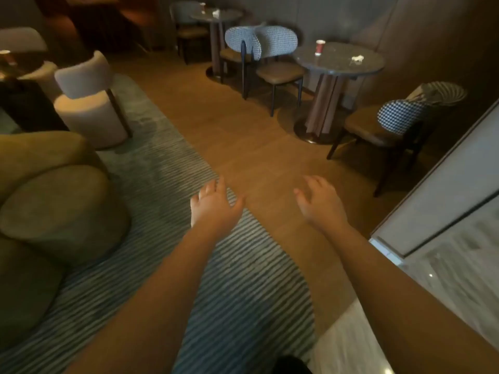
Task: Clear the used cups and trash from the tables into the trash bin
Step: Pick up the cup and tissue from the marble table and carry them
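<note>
A red paper cup [319, 47] stands on the near round stone table [340, 68] at the upper right, with a crumpled white napkin [357, 59] lying further right on the same top. A second round table [216, 16] at the back carries another cup [202, 6] and white trash [216, 13]. A third cup [6, 55] shows at the far left edge, blurred. My left hand [213, 205] and my right hand [320, 202] reach forward over the floor, fingers relaxed, holding nothing, well short of either table. No trash bin is in view.
Houndstooth chairs [275, 41] flank the near table, another [399, 117] at its right. A cream round chair [86, 103] and olive sofa cushions [62, 211] stand left on a striped rug [229, 279]. A wooden floor strip [243, 130] leads ahead. A pale counter [445, 198] lies right.
</note>
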{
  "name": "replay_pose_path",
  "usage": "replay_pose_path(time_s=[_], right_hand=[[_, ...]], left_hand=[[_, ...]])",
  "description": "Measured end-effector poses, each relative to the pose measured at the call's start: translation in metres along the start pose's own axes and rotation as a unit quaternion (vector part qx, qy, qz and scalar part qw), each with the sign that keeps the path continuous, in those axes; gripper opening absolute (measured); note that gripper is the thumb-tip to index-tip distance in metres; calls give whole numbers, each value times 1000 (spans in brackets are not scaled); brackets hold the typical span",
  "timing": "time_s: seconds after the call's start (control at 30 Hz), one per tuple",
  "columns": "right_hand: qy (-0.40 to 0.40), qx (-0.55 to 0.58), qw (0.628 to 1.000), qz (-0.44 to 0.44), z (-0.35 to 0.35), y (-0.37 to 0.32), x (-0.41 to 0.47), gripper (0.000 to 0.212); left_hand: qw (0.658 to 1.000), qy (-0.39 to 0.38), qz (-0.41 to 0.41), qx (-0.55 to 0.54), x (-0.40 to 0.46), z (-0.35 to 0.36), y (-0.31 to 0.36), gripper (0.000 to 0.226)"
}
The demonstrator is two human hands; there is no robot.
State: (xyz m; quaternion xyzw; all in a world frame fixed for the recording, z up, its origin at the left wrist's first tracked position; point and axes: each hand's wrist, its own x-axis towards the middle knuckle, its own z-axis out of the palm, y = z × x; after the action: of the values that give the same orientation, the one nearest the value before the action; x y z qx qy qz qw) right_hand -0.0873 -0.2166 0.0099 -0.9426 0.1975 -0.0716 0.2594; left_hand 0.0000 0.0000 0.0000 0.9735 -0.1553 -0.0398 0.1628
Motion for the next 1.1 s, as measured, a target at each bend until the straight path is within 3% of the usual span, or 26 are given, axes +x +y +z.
replay_pose_path(time_s=[0.17, 0.37, 0.6, 1.1], right_hand=[[-36, 16, 998, 45, 29, 13, 10, 57], [-21, 14, 999, 45, 62, 35, 81, 56], [-28, 30, 998, 53, 70, 61, 232, 54], [-21, 23, 997, 73, 39, 88, 538, 52]], left_hand=[[999, -40, -4, 0, 18, 30, -10, 79], [999, -44, 4, -4, 89, 63, -6, 78], [997, -72, -2, 12, 243, 80, 30, 80], [1000, -22, 9, 13, 559, 67, 100, 79]])
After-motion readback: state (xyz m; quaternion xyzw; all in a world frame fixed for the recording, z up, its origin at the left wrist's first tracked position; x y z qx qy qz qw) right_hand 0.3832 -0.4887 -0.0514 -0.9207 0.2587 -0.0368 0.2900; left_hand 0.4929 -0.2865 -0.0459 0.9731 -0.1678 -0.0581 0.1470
